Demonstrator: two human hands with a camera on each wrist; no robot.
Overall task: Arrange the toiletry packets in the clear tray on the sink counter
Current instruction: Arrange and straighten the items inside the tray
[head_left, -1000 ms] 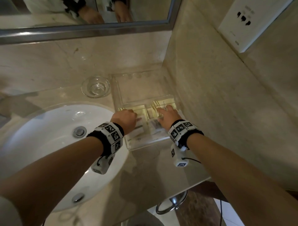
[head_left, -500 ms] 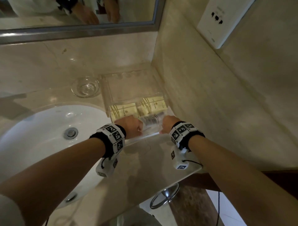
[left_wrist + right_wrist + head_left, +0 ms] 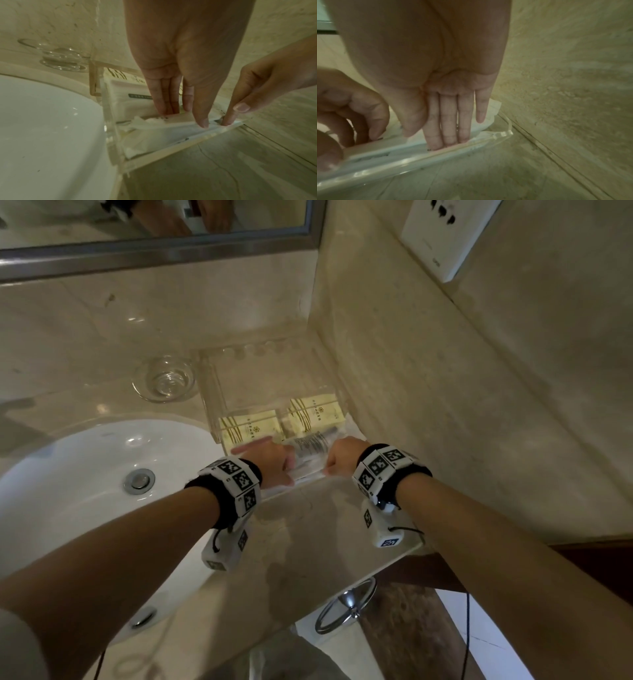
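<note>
The clear tray [image 3: 209,386] stands in the counter's corner against the right wall. Two yellow packets [image 3: 251,428] [image 3: 317,412] lie side by side in its middle. At its near end a clear printed packet [image 3: 310,453] spans between my hands, above white packets [image 3: 154,140]. My left hand [image 3: 270,460] points its fingers down into the tray [image 3: 171,150]. There the left hand [image 3: 183,117] pinches the packet's edge between fingers and thumb. My right hand [image 3: 342,457] holds the other end. In the right wrist view the right hand [image 3: 428,138] has straight fingers just inside the near wall [image 3: 471,147].
A small glass dish [image 3: 164,380] sits left of the tray. The white basin [image 3: 85,474] lies to the left and close to the tray's side. The stone wall [image 3: 445,371] rises right beside the tray. The counter's front edge and a chrome towel ring [image 3: 346,607] are below.
Both hands have drawn back from the yellow packets to the tray's near end. They now hold a clear packet between them. Over the last half second they have barely moved.
</note>
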